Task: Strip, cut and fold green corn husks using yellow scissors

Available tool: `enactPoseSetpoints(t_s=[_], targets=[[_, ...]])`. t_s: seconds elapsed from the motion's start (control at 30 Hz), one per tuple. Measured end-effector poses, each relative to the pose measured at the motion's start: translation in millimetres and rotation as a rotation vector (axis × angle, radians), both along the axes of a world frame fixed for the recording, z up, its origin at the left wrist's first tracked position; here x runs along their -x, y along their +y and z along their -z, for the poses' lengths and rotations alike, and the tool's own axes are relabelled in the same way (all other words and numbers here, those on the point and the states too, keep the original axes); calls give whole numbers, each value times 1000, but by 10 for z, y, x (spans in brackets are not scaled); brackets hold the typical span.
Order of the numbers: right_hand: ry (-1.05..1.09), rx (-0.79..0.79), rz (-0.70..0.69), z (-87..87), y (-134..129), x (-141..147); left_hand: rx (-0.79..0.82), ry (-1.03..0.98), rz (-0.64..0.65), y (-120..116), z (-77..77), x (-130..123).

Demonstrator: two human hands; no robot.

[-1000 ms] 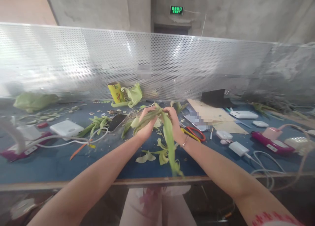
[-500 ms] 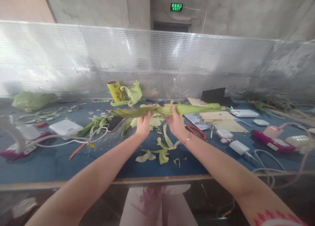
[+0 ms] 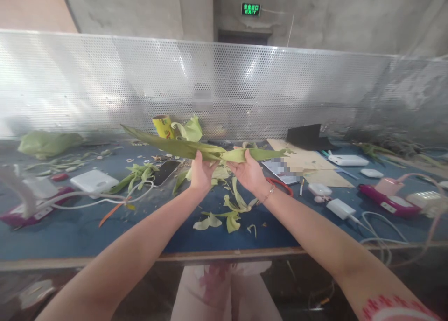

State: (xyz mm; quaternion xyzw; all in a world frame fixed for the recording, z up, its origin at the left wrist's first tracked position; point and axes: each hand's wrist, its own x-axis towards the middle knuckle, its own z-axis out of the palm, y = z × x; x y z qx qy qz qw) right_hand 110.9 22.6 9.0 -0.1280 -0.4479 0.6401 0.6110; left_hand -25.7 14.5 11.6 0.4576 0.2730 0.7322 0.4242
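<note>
A long bundle of green husk leaves (image 3: 175, 147) is held up level above the table, pointed at both ends and pinched in near its middle. My left hand (image 3: 203, 170) grips it left of that narrow middle, thumb on the near side. Just right of the middle, my right hand (image 3: 249, 170) holds the same bundle, thumb on top and fingers beneath. Below my hands, curled pale husk scraps (image 3: 233, 218) lie on the blue table (image 3: 140, 232). A yellow roll (image 3: 163, 125) stands behind the bundle's left part, beside a curled leaf (image 3: 192, 129).
On the left are a black phone (image 3: 167, 172), a white box (image 3: 94, 182) and cables. To the right lie red-handled scissors (image 3: 282, 186), brown paper (image 3: 297, 154), white chargers (image 3: 340, 209) and a purple power strip (image 3: 388, 203). A perforated metal screen (image 3: 224, 87) runs along the back.
The bundle's left end now reaches farther left and higher, with its leaf spread wider. Its right end reaches less far right. My hands have turned slightly, with more of the fingers showing beneath.
</note>
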Motion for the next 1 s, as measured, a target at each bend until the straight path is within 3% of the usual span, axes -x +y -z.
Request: enactPoseSetpoints(t_s=[0.27,0.33,0.43,0.53,0.6,0.73,0.9,1.0], targets=[[-79,-108,1,-55,-129,84,-6,46,-108,13,21,-9],[-116,-119,90,-41,-101,90,-28,71,-150,11,51,-19],[-308,-153,329,-23,-83,80,-35,160,-261,-37,71,-35],[-596,-343,469,-32,-149,56,-91,321,-326,-115,45,-55],[-644,-446,470,-64,-218,39,-142,400,-353,-152,22,-65],[-656,-451,435,-209,-324,-9,-184,522,-440,-153,23,-60],[-980,-334,121,-447,-404,-178,-207,659,-418,-143,62,-60],[-1154,-297,79,-498,-370,-328,-205,703,-390,-163,55,-80]])
